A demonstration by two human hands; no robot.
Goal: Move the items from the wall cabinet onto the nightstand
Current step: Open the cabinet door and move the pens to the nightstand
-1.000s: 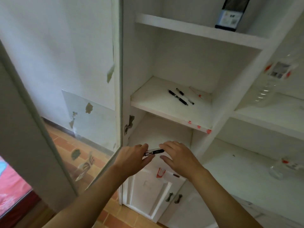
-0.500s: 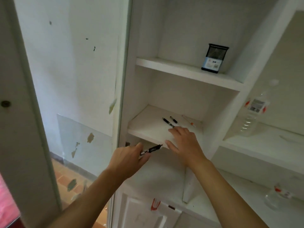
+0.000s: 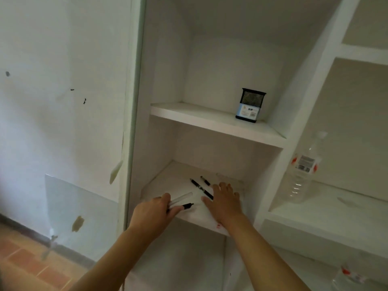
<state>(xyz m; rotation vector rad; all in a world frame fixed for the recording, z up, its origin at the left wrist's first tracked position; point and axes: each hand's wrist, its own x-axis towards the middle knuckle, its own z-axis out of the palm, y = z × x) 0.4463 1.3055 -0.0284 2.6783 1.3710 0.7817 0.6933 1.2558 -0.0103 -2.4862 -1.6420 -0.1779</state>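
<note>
My left hand [image 3: 154, 213] is closed around a black pen [image 3: 186, 206] and a clear pen [image 3: 181, 198], held at the front edge of the cabinet's middle shelf [image 3: 163, 185]. My right hand [image 3: 224, 201] lies flat on that shelf with fingers spread, its fingertips over the near end of a black pen [image 3: 198, 186]. A second black pen [image 3: 205, 180] lies just behind it. Further back sits a clear pen [image 3: 225, 177], hard to make out. A black mesh pen holder [image 3: 249, 105] stands on the shelf above.
A clear plastic water bottle [image 3: 300, 173] stands in the right-hand compartment, and another bottle [image 3: 348, 279] lies at the lower right. The cabinet's glass door [image 3: 134, 101] stands open on the left. Peeling wall and tiled floor [image 3: 27, 263] lie to the left.
The view has tilted upward. Both hands rose from the lower shelf to the middle shelf. My right hand has reached forward onto the pens; my left hand still holds its pen.
</note>
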